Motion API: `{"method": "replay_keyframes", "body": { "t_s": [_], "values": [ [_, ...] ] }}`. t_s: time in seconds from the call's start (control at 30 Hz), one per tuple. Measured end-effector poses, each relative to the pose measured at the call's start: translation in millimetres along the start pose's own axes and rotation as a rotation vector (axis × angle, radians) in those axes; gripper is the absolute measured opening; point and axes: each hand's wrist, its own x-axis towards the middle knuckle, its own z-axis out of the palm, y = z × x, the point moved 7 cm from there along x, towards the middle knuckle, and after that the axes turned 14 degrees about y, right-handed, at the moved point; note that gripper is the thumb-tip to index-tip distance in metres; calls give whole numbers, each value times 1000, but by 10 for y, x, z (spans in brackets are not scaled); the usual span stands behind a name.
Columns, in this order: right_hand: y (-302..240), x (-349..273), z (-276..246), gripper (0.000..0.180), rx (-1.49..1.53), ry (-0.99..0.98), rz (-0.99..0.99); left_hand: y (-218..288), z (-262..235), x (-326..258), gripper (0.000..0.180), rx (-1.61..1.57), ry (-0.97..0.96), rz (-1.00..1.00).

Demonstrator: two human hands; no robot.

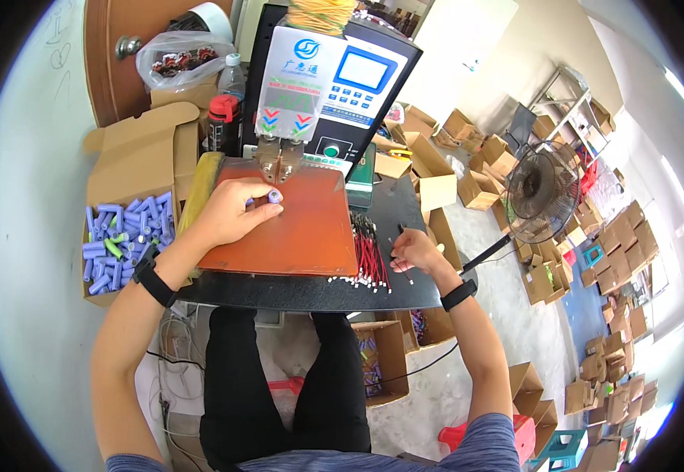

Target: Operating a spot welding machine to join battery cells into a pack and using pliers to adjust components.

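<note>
My left hand (236, 211) is closed around a purple cylindrical battery cell (274, 196), its end facing up toward me. It is just below the paired electrodes (279, 161) of a spot welder (303, 86), over an orange-brown work mat (310, 228). At the right of the black table, my right hand (414, 250) has its fingers pinched on a thin wire lead (406, 275), partly covered by the fingers. Beside that hand lies a bundle of red and black wire leads (369, 256) with small white ends.
A cardboard box (133, 169) of purple and a few green cells stands at the left. Behind the mat are a red-capped bottle (222, 126) and a clear bottle (232, 79). A black fan (543, 191) and several cartons (480, 189) stand to the right; more boxes sit under the table.
</note>
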Motion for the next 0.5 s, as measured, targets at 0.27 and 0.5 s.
{"method": "replay_keyframes", "body": {
  "t_s": [0.27, 0.5],
  "values": [
    [-288, 4, -198, 21, -898, 473, -560, -36, -39, -69, 22, 28, 46, 119],
    [-1278, -525, 46, 7, -361, 426, -900, 97, -25, -53, 21, 161, 13, 155]
  ]
}}
